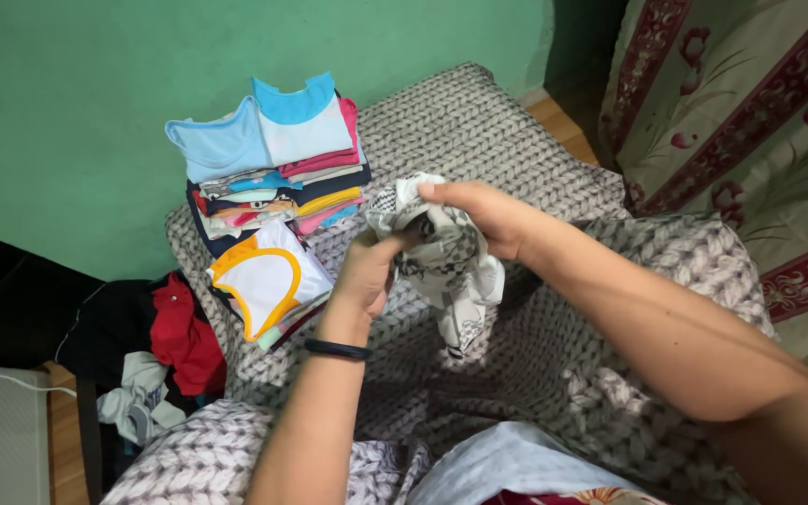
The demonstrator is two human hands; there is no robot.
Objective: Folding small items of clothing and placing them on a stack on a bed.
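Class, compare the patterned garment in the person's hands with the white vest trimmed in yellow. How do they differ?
The patterned garment is crumpled and held up by the left hand and right hand; the white vest lies folded flat on the knit-patterned blanket. The garment is black-and-white checked; the vest is plain white with yellow edging. Both are small clothes.

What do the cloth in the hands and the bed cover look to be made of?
Cloth: thin, soft woven or knit fabric, matte; it crumples limply between left hand and right hand. Bed cover: thicker matte fabric; its cable-knit look may be only printed.
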